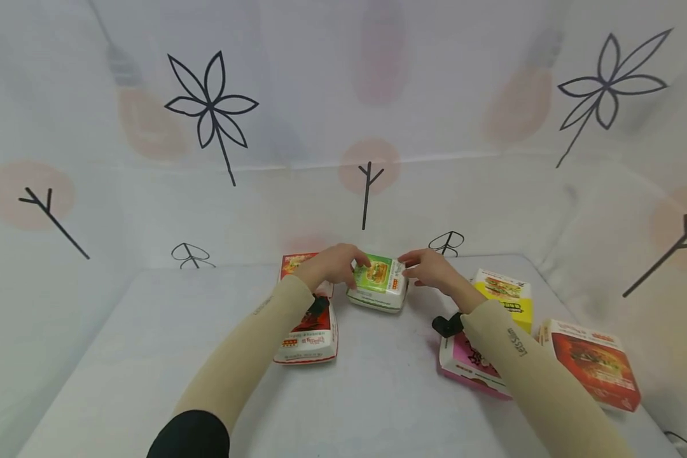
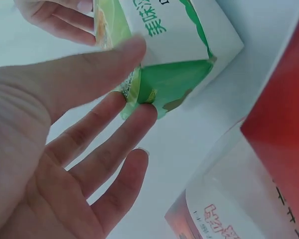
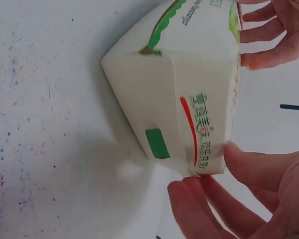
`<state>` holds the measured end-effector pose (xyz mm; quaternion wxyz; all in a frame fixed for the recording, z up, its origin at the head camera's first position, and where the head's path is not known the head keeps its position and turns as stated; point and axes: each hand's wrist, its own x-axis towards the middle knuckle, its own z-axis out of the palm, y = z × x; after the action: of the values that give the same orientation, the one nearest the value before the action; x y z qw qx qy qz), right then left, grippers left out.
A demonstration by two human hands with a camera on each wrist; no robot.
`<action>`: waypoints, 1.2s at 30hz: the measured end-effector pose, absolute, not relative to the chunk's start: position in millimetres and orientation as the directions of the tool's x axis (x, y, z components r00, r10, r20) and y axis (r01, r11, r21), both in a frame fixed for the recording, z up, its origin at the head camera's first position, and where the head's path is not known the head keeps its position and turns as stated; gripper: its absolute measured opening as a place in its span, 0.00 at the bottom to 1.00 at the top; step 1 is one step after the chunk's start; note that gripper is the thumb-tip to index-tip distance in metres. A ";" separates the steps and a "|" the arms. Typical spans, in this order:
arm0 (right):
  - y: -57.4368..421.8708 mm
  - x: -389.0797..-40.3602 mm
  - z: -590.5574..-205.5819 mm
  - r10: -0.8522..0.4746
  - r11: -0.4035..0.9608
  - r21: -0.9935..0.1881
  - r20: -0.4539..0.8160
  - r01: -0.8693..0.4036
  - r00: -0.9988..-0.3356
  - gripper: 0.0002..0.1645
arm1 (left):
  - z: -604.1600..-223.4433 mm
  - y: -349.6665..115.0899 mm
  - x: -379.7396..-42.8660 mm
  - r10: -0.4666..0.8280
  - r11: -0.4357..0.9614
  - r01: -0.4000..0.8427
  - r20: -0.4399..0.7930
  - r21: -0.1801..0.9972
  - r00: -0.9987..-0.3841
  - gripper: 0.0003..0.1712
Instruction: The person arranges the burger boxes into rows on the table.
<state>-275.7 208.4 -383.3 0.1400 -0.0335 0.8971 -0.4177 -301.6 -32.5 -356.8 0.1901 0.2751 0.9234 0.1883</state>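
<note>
Toward back of table point(image 1: 378, 394): left hand point(image 1: 336, 263) and right hand point(image 1: 432, 269) each pinch one side of green-and-white box point(image 1: 376, 282).

A closed green-and-white burger box point(image 1: 379, 283) lies picture-up on the white table point(image 1: 378, 381).

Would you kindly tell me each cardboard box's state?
Green-and-white cardboard box: closed, between left hand and right hand
Rear red cardboard box: partly hidden, unclear
Left red-white cardboard box: seemingly closed
Yellow-white cardboard box: seemingly closed
Pink-white cardboard box: seemingly closed
Orange cardboard box: closed
</note>
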 end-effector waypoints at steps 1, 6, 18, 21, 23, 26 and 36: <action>208.5 -275.3 -383.6 -0.169 0.664 -0.746 -0.218 0.052 -0.961 0.25 | -356.9 -32.4 -301.5 0.579 0.778 0.437 -0.247 0.452 -0.777 0.31; 208.3 -274.1 -382.7 -0.168 0.748 -0.664 -0.195 0.004 -0.966 0.25 | -357.7 -32.7 -301.1 0.577 0.777 0.436 -0.236 0.454 -0.782 0.31; 208.6 -271.2 -381.1 -0.177 0.800 -0.599 -0.184 -0.032 -0.967 0.25 | -360.4 -33.3 -302.4 0.486 0.832 0.383 -0.192 0.402 -0.853 0.29; 207.7 -268.5 -379.7 -0.168 0.805 -0.593 -0.172 -0.034 -0.971 0.24 | -359.9 -35.1 -301.3 0.485 0.823 0.373 -0.187 0.429 -0.854 0.28; 207.0 -267.1 -378.7 -0.162 0.811 -0.583 -0.164 -0.037 -0.973 0.24 | -359.8 -36.4 -300.2 0.491 0.815 0.370 -0.190 0.446 -0.850 0.29; 206.9 -266.3 -378.2 -0.161 0.822 -0.568 -0.156 -0.044 -0.975 0.25 | -360.0 -37.9 -298.6 0.501 0.803 0.369 -0.196 0.468 -0.843 0.30; 208.8 -268.7 -384.0 -0.256 0.791 -0.605 -0.194 -0.090 -0.947 0.46 | -357.6 -37.6 -295.9 0.522 0.791 0.367 -0.227 0.489 -0.822 0.34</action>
<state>-268.7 208.8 -384.0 0.1342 -0.0925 0.9368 -0.3097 -295.9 -37.6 -357.6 0.1783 0.2394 0.9293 0.2173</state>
